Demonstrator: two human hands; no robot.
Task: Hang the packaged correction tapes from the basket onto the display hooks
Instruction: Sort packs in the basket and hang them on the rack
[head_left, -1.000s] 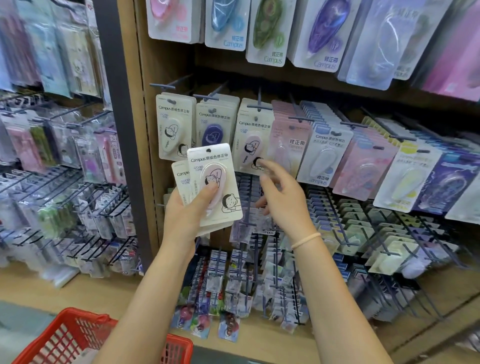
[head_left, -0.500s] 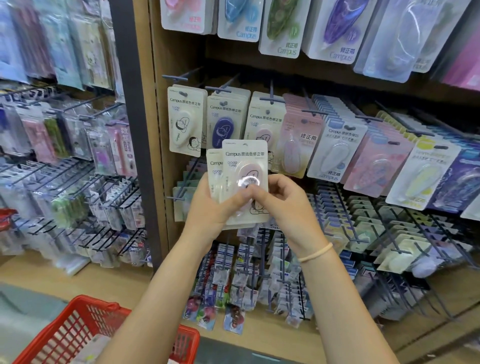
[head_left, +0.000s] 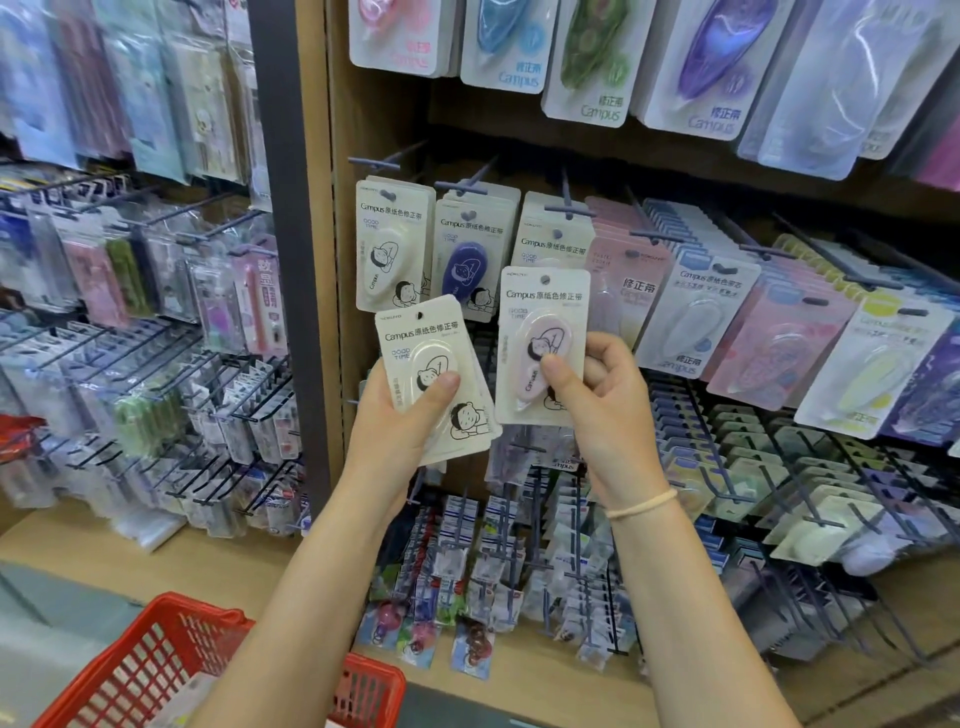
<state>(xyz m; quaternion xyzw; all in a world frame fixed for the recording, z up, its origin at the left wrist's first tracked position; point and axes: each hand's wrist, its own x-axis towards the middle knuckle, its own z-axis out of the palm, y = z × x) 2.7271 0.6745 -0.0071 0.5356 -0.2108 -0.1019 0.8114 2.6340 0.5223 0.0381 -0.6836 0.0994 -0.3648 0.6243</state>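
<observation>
My right hand (head_left: 597, 400) pinches one pink packaged correction tape (head_left: 540, 332) upright, just below the third display hook (head_left: 569, 205) of the middle row. A small stack of white packaged correction tapes (head_left: 426, 364) is gripped in my left hand (head_left: 400, 431), thumb across the top pack's blister. Behind them hang a white pack (head_left: 392, 249), a purple pack (head_left: 470, 254) and a pink-tape pack (head_left: 556, 244) on neighbouring hooks. The red basket (head_left: 156, 670) sits at the bottom left under my left forearm.
Larger Campus tape packs (head_left: 597, 57) hang on the row above. To the right are full hooks of pastel packs (head_left: 779, 338). Lower rows hold small refill packs (head_left: 519, 545). A dark upright post (head_left: 283, 208) separates a left bay crowded with hooks.
My right hand has taken the pink pack off the top of the stack and lifted it up and right. The left hand keeps the remaining white packs, lowered slightly.
</observation>
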